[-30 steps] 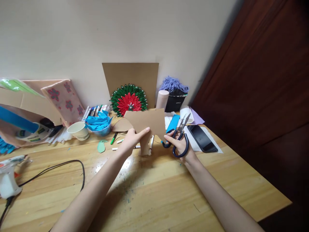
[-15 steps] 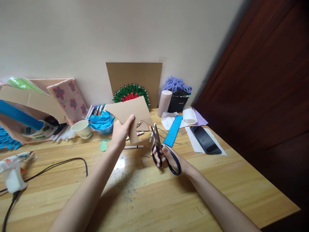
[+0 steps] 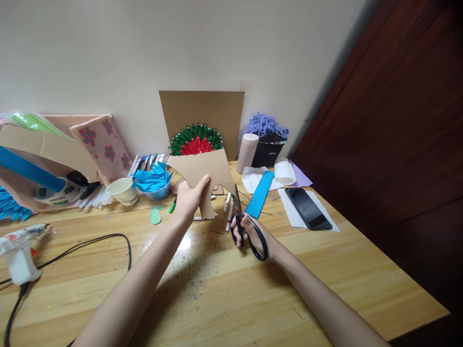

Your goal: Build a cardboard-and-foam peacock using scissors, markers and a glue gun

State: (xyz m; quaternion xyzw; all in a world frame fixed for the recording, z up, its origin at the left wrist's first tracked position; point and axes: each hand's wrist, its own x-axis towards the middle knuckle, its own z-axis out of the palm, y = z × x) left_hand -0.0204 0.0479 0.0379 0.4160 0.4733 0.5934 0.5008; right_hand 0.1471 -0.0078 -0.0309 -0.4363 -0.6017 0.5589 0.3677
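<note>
My left hand [image 3: 191, 195] grips a brown cardboard piece [image 3: 206, 166] with a curved cut-out, the thumb lying on its near face. My right hand [image 3: 255, 233] is closed round the black handles of a pair of scissors [image 3: 238, 207]. The blades point up and touch the right lower edge of the cardboard. Behind the cardboard, a green and red half-round decoration [image 3: 197, 140] shows against an upright brown board [image 3: 202, 106]. Several markers [image 3: 229, 217] lie between my hands, below the cardboard.
On the left are a glue gun [image 3: 21, 255] with its black cable, a paper cup [image 3: 123, 191] and a bowl of blue strips [image 3: 155, 180]. To the right lie a blue strip [image 3: 259, 195] and a phone [image 3: 307, 208]; a pink bottle [image 3: 248, 153] stands behind.
My left hand and the cardboard have moved right and slightly down, up to the scissors. The blades are now closer together and at the cardboard's edge. A green marker has come into view.
</note>
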